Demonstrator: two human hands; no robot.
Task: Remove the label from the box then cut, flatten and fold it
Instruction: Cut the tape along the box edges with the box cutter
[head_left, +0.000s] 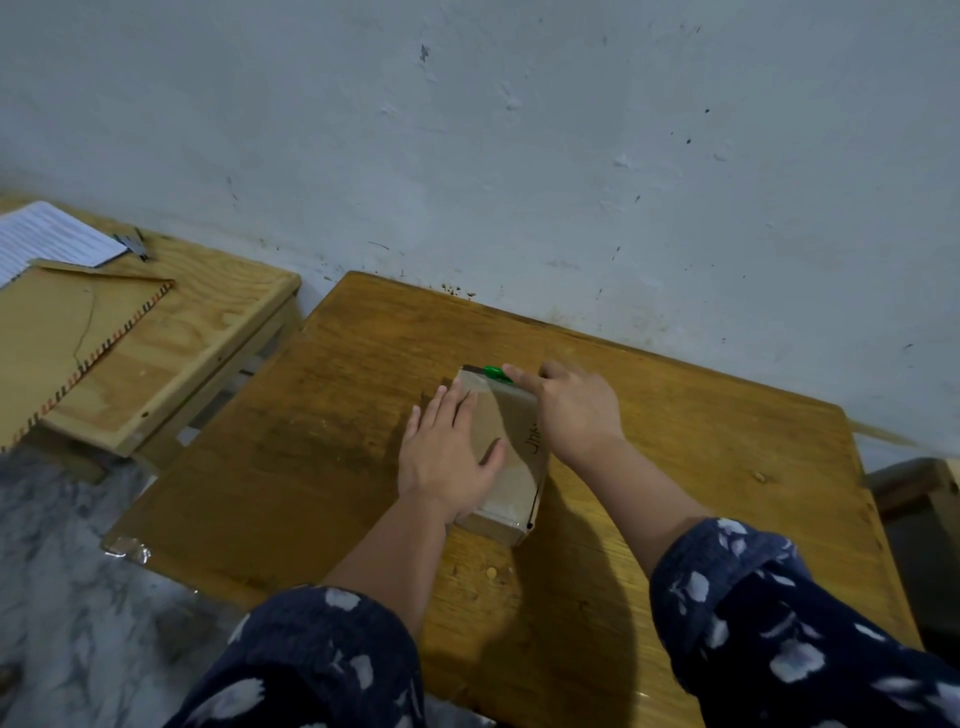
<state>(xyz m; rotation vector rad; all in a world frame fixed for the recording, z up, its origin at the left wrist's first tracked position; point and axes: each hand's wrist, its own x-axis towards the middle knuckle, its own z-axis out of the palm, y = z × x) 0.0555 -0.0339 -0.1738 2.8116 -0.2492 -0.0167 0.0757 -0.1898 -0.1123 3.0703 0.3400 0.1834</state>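
Observation:
A small brown cardboard box (511, 447) with tape and dark handwriting on top lies in the middle of the wooden table (322, 415). My left hand (447, 452) lies flat on its left half, fingers spread, pressing down. My right hand (569, 405) is at the box's far right corner, shut on a green-handled cutter (496, 372) whose metal blade lies along the box's far edge. The index finger is stretched out along the cutter. No label is visible.
A lower wooden table (197, 338) stands at the left with a brown envelope (72, 332), lined paper (52, 241) and a dark clip (136, 243). The pale wall runs right behind both tables. A dark box (914, 493) sits at the right, marbled floor at the left.

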